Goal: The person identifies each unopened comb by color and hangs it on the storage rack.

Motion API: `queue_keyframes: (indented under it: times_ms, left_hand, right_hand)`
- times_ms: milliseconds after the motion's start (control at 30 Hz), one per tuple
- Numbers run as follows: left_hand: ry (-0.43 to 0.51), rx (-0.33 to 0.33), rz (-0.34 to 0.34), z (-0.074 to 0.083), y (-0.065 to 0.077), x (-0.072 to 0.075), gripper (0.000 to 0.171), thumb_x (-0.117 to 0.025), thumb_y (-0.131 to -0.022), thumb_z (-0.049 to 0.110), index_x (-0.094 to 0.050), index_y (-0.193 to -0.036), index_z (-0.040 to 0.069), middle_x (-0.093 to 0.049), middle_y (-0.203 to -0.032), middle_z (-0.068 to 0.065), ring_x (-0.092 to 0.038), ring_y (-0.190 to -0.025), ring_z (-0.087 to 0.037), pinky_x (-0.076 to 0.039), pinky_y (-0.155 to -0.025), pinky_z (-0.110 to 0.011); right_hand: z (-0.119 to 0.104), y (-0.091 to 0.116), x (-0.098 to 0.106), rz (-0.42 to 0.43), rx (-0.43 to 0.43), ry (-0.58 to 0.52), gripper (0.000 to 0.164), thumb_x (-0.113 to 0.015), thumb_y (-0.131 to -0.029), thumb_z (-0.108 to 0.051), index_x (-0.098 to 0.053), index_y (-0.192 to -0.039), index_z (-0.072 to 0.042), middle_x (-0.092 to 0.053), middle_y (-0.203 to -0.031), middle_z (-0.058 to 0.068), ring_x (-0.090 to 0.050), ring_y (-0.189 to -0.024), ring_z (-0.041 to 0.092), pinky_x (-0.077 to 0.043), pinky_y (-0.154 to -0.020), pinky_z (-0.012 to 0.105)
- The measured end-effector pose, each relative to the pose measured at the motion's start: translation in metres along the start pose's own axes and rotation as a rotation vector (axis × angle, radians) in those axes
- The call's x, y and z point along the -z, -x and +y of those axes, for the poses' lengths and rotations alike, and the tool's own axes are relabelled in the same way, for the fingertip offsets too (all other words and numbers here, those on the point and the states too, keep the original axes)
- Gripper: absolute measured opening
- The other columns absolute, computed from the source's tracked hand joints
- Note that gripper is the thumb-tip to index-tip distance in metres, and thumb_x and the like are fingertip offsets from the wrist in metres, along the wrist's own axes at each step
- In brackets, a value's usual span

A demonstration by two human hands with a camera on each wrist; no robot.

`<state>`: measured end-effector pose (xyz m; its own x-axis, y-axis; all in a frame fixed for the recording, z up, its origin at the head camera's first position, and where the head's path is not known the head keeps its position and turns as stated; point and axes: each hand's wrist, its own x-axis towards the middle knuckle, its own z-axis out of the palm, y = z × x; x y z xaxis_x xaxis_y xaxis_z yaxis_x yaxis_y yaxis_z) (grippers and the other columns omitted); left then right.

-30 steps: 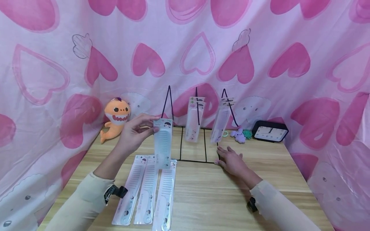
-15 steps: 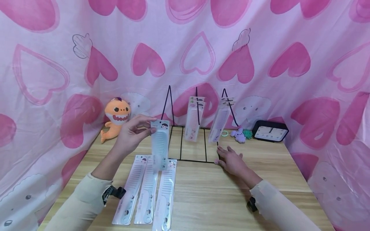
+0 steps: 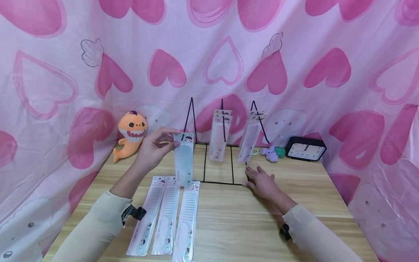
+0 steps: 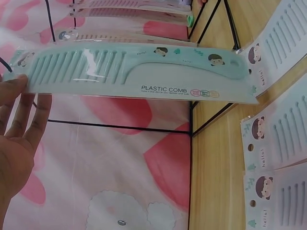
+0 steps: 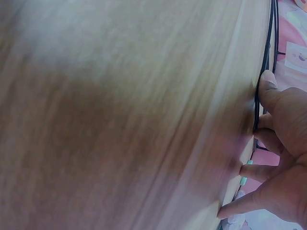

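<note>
My left hand pinches the top of a packaged plastic comb, mint green in a clear sleeve with a printed card. The comb hangs upright before the left prong of a black wire rack; the prong's tip shows at the package's top edge. In the left wrist view, thumb and fingers hold the header end of the comb package. My right hand rests with spread fingers on the rack base's front right corner. The right wrist view shows those fingertips at the black wire.
Packaged combs hang on the middle prong and right prong. Three more comb packages lie on the wooden table at front left. An orange shark plush, purple toy and black clock stand behind.
My left hand first draws the comb slightly left and down, then moves it back right and up, so the prong's tip now overlaps its top. The right hand stays put.
</note>
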<state>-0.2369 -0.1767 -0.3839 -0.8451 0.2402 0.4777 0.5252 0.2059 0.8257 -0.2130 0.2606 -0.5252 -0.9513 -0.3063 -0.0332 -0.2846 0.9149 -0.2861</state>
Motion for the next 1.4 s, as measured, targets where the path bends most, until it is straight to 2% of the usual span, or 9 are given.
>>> queue_keyframes:
  times_ms: [167, 333, 533, 633, 767, 833, 933, 1067, 1400]
  left_hand:
    - [-0.035, 0.014, 0.025, -0.005, -0.013, -0.004, 0.034, -0.077, -0.101, -0.002, -0.073, -0.132, 0.011, -0.072, -0.12, -0.01, -0.071, -0.103, -0.016, -0.065, -0.091, -0.019]
    - [-0.058, 0.043, 0.05, -0.011, -0.025, -0.007, 0.036, -0.074, -0.103, -0.004, -0.071, -0.133, 0.015, -0.069, -0.127, -0.007, -0.069, -0.106, -0.019, -0.063, -0.092, -0.017]
    - [-0.066, 0.035, 0.078, -0.013, -0.04, -0.011, 0.034, -0.073, -0.104, -0.002, -0.07, -0.133, 0.014, -0.067, -0.13, -0.01, -0.068, -0.108, -0.023, -0.064, -0.086, -0.016]
    - [-0.084, 0.043, 0.086, -0.015, -0.046, -0.013, 0.033, -0.072, -0.105, 0.0, -0.07, -0.134, 0.016, -0.066, -0.131, -0.008, -0.069, -0.109, -0.022, -0.063, -0.088, -0.016]
    - [-0.116, 0.058, 0.1, -0.018, -0.054, -0.013, 0.033, -0.072, -0.106, 0.002, -0.07, -0.134, 0.019, -0.068, -0.132, -0.005, -0.069, -0.111, -0.021, -0.063, -0.092, -0.022]
    - [-0.125, 0.058, 0.105, -0.02, -0.059, -0.013, 0.033, -0.072, -0.106, 0.003, -0.07, -0.134, 0.02, -0.068, -0.132, -0.004, -0.069, -0.111, -0.021, -0.064, -0.096, -0.029]
    - [-0.122, 0.054, 0.111, -0.023, -0.064, -0.014, 0.032, -0.073, -0.105, 0.003, -0.071, -0.134, 0.018, -0.069, -0.13, -0.007, -0.069, -0.11, -0.021, -0.063, -0.096, -0.032]
    - [-0.124, 0.057, 0.111, -0.025, -0.071, -0.013, 0.032, -0.073, -0.106, 0.004, -0.071, -0.134, 0.018, -0.069, -0.129, -0.007, -0.069, -0.11, -0.021, -0.061, -0.092, -0.025]
    - [-0.126, 0.04, 0.111, -0.03, -0.086, -0.012, 0.033, -0.071, -0.105, 0.002, -0.07, -0.135, 0.017, -0.067, -0.132, -0.007, -0.069, -0.109, -0.021, -0.06, -0.087, -0.02]
  right_hand:
    - [0.0, 0.0, 0.0, -0.005, -0.009, 0.005, 0.064, -0.071, -0.108, -0.041, -0.058, -0.16, -0.008, -0.048, -0.174, 0.01, -0.036, -0.16, 0.059, -0.029, -0.098, 0.103]
    - [0.001, -0.001, -0.001, -0.016, -0.012, 0.007, 0.064, -0.071, -0.108, -0.041, -0.057, -0.162, -0.009, -0.046, -0.175, 0.009, -0.035, -0.161, 0.058, -0.029, -0.099, 0.103]
    - [0.002, -0.002, -0.001, -0.016, -0.014, 0.006, 0.064, -0.07, -0.108, -0.042, -0.057, -0.162, -0.009, -0.047, -0.175, 0.009, -0.035, -0.161, 0.058, -0.03, -0.1, 0.103]
    - [0.002, -0.002, -0.001, -0.017, -0.016, 0.005, 0.065, -0.07, -0.108, -0.043, -0.057, -0.162, -0.009, -0.047, -0.175, 0.009, -0.035, -0.161, 0.058, -0.03, -0.1, 0.103]
    - [0.002, -0.002, -0.001, -0.018, -0.012, 0.007, 0.064, -0.07, -0.108, -0.043, -0.057, -0.161, -0.009, -0.047, -0.174, 0.009, -0.035, -0.161, 0.059, -0.03, -0.099, 0.103]
    - [0.001, -0.001, 0.0, -0.016, -0.011, 0.007, 0.064, -0.071, -0.108, -0.043, -0.057, -0.161, -0.009, -0.047, -0.174, 0.009, -0.035, -0.161, 0.059, -0.03, -0.099, 0.103]
    - [0.001, -0.001, -0.001, -0.011, -0.008, 0.013, 0.063, -0.07, -0.108, -0.042, -0.058, -0.161, -0.009, -0.047, -0.174, 0.01, -0.036, -0.16, 0.059, -0.03, -0.099, 0.103]
    - [0.001, 0.0, -0.001, -0.009, -0.009, 0.011, 0.063, -0.07, -0.109, -0.041, -0.057, -0.162, -0.009, -0.046, -0.175, 0.009, -0.035, -0.161, 0.059, -0.029, -0.1, 0.103]
    - [0.002, -0.002, 0.0, -0.028, -0.014, 0.006, 0.066, -0.069, -0.109, -0.044, -0.055, -0.162, -0.009, -0.045, -0.175, 0.009, -0.034, -0.161, 0.06, -0.028, -0.1, 0.103]
